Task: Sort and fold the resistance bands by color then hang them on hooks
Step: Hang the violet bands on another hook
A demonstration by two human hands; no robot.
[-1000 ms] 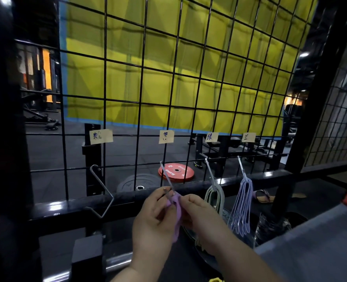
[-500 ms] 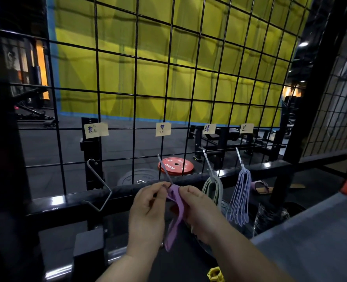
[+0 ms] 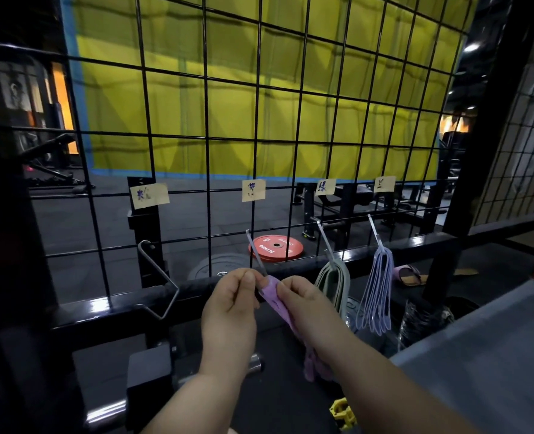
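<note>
Purple band (image 3: 273, 297), pinched at its top between our curled left fingers (image 3: 247, 278) and right fingers (image 3: 290, 285), meets the hook (image 3: 254, 255) tip just above them, its tail dangling below.

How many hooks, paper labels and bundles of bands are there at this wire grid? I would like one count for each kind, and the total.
Hooks: 4
Paper labels: 4
Bundles of bands: 3 (purple bundle, green bundle, pale blue bundle)
Total: 11
</note>
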